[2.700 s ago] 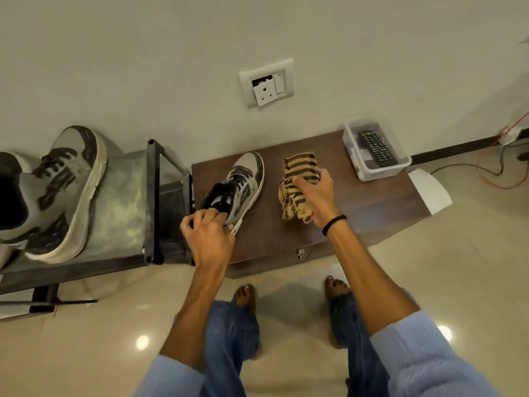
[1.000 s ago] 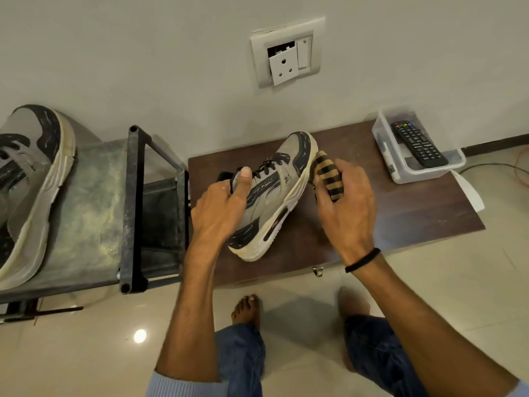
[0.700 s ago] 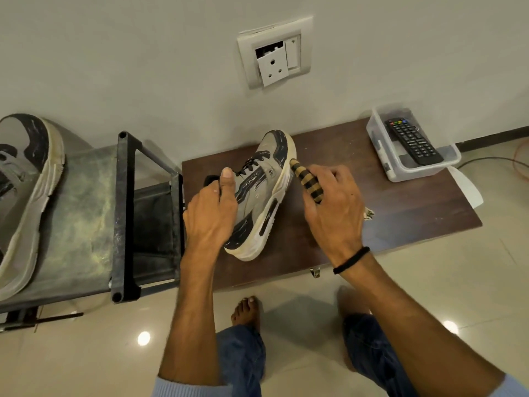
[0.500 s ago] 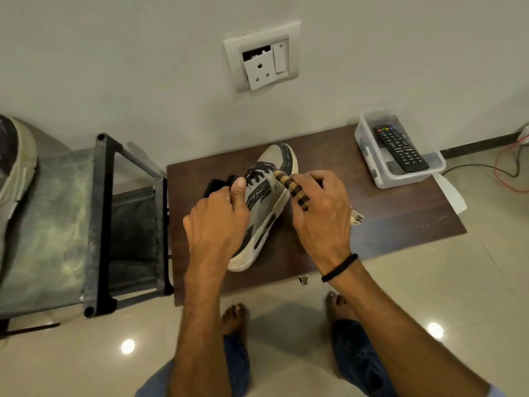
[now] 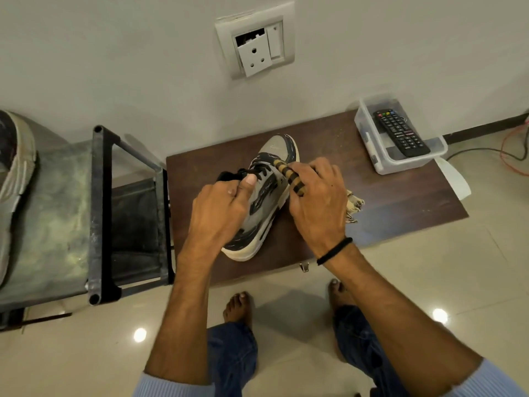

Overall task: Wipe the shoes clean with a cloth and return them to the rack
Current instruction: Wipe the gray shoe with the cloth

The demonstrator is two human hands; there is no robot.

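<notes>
A grey and black sneaker [image 5: 264,193] lies tilted on its side on the low brown table [image 5: 386,202], toe toward the wall. My left hand [image 5: 220,213] grips it at the collar, thumb up by the laces. My right hand [image 5: 317,204] holds a bunched tan and black striped cloth [image 5: 286,174] and presses it against the shoe's upper near the laces; a frayed end sticks out by my palm. A second matching sneaker [image 5: 13,193] lies on top of the metal shoe rack [image 5: 97,213] at the far left, partly cut off.
A clear plastic box [image 5: 383,159] holding a black remote [image 5: 400,133] stands at the table's back right corner. A wall socket [image 5: 256,38] is above. Cables run along the floor at the right. My bare feet [image 5: 237,308] stand on the tiled floor before the table.
The right hand picked up the cloth from the table and brought it onto the shoe. The left hand tipped the shoe on its side. The cloth has slid along the upper toward the laces.
</notes>
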